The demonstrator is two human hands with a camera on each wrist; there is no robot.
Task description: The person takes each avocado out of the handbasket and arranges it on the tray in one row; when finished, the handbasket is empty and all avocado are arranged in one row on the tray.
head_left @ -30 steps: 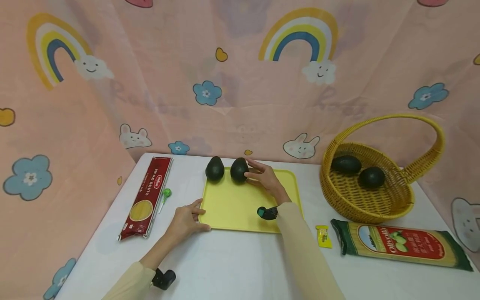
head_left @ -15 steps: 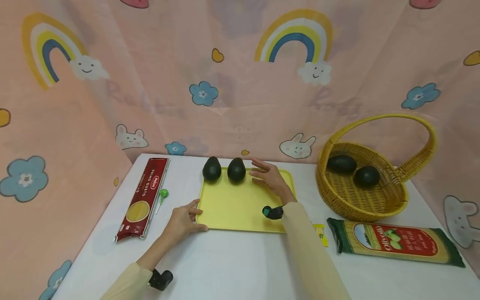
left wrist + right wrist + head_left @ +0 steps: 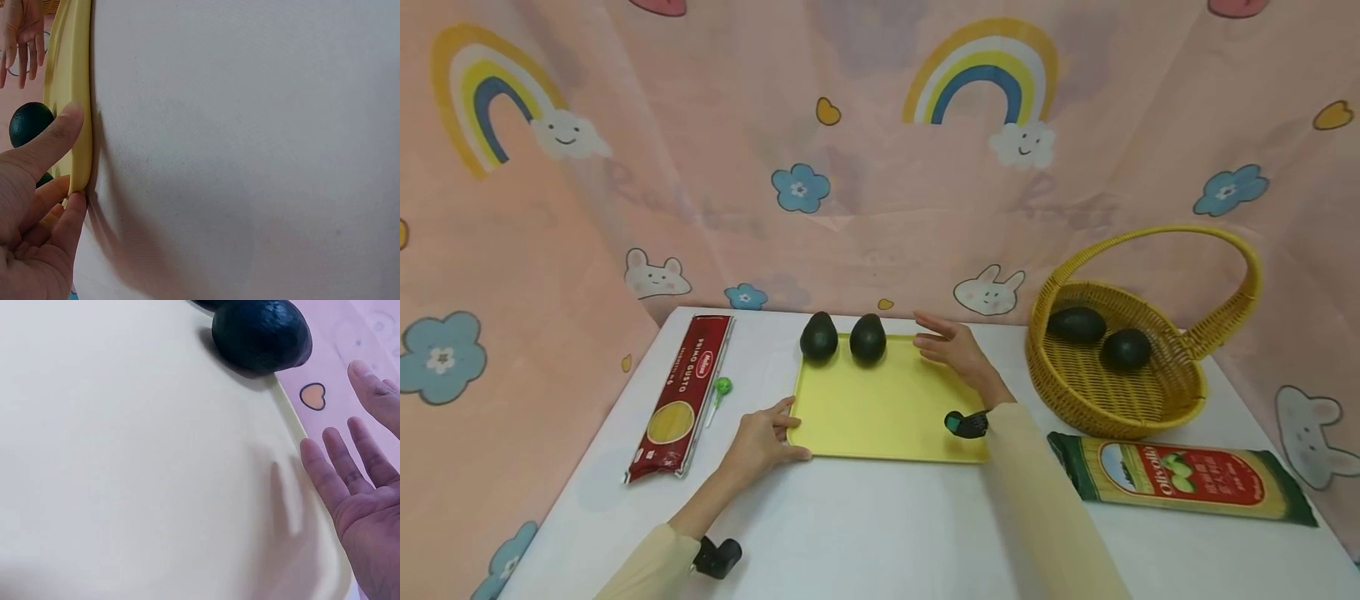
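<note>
At the front left corner of the yellow tray (image 3: 887,417), my left hand (image 3: 758,442) grips the rim, thumb on one side and curled fingers at the corner, as the left wrist view shows. Two dark green avocados stand on the tray's far left part: the left avocado (image 3: 818,339) and the right avocado (image 3: 868,340). My right hand (image 3: 958,354) hovers over the tray's far right part, fingers extended and holding nothing. A gap separates it from the right avocado (image 3: 261,334), seen in the right wrist view.
Right of the tray stands a yellow wicker basket (image 3: 1045,392) with two avocados inside. A green-ended spaghetti pack (image 3: 1187,479) lies before it. To the left are a red spaghetti pack (image 3: 681,396) and a green lollipop (image 3: 722,386). A patterned pink cloth (image 3: 880,208) hangs behind.
My right hand has let go of the right avocado and moved off to the right. The left hand stays at the tray corner. My right sleeve now covers the small yellow packet.
</note>
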